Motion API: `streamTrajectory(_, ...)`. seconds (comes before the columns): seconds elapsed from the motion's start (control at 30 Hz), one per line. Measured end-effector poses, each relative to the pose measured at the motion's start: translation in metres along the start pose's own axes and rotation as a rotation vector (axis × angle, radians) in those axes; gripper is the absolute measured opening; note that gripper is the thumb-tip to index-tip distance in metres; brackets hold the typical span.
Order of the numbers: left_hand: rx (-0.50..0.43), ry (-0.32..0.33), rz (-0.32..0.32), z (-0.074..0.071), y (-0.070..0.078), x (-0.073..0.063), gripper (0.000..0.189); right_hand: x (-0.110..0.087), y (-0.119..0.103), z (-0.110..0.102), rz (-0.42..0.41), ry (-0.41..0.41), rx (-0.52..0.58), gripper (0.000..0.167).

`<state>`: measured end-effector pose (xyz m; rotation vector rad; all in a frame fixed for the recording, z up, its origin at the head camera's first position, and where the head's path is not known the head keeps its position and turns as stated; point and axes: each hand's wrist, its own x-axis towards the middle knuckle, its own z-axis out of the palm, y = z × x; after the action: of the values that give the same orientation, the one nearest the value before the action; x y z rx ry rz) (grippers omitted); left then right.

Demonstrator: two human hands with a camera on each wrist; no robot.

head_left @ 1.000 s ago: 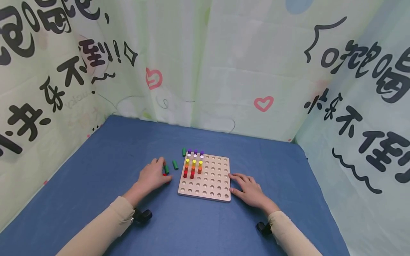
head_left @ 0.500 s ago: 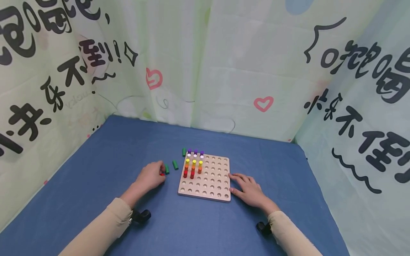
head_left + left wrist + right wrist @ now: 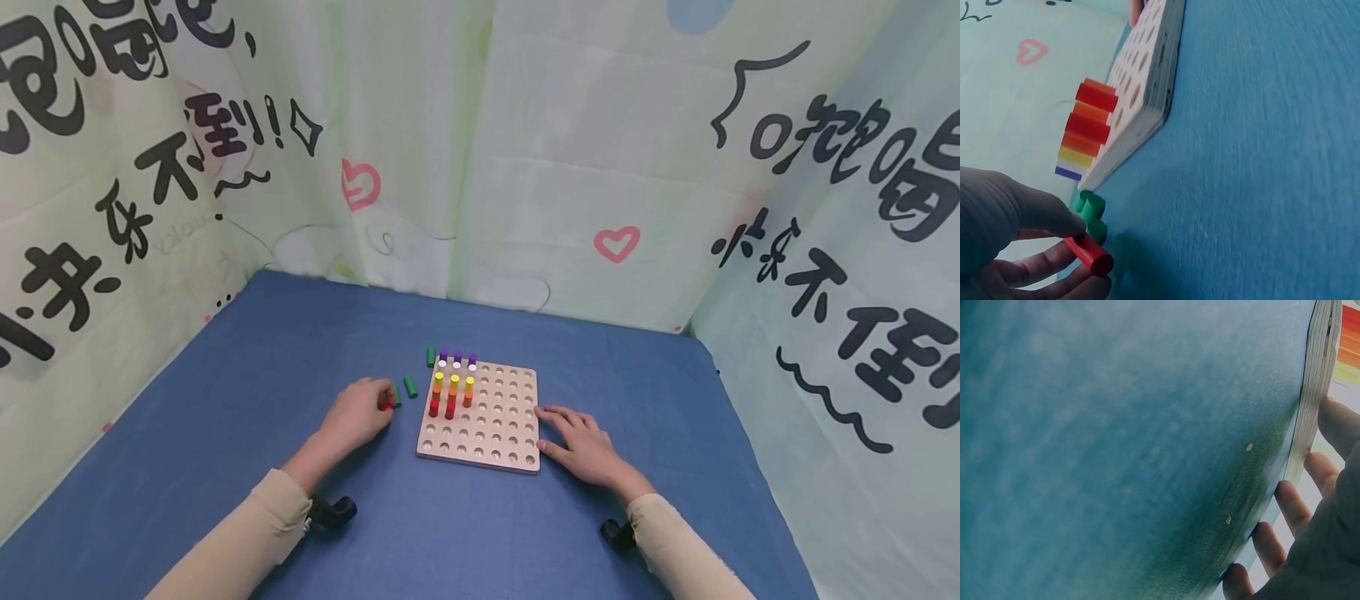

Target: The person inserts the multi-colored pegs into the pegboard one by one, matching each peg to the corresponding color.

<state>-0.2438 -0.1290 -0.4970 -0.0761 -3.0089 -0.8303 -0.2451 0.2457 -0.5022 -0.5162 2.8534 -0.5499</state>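
My left hand [image 3: 358,412] pinches a red peg [image 3: 1090,255] between thumb and fingers, low over the cloth left of the board. Just beyond its fingertips lies a green peg [image 3: 397,397], partly hidden by the hand. The wooden pegboard [image 3: 498,425] has rows of holes. Purple, white, yellow, orange and red pegs [image 3: 450,410] stand in its left columns, with two red ones nearest me. My right hand [image 3: 585,450] rests at the board's right edge, fingers relaxed, the thumb and fingertips at the side in the right wrist view.
Another green peg [image 3: 410,386] lies between the left hand and the board. One more green peg [image 3: 431,357] lies by the board's far left corner. Blue cloth [image 3: 465,533] covers the table, and a printed curtain [image 3: 525,167] hangs behind it and along both sides.
The left fingers have closed on the red peg and drawn back a little, then shifted slightly right. The nearest green peg has moved slightly right. The right hand and board stay put.
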Motion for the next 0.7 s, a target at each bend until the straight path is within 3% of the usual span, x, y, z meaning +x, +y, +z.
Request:
streamTrajectory(0.23,-0.053,0.040,0.014,0.002,0.011,0.003,0.010,0.000,0.000,-0.002,-0.006,0.002,-0.008,0.059)
streamTrajectory(0.7,-0.268,0.189,0.179,0.015,0.044,0.005,0.012,0.001,0.001,-0.001,-0.008,0.001,0.006,0.059)
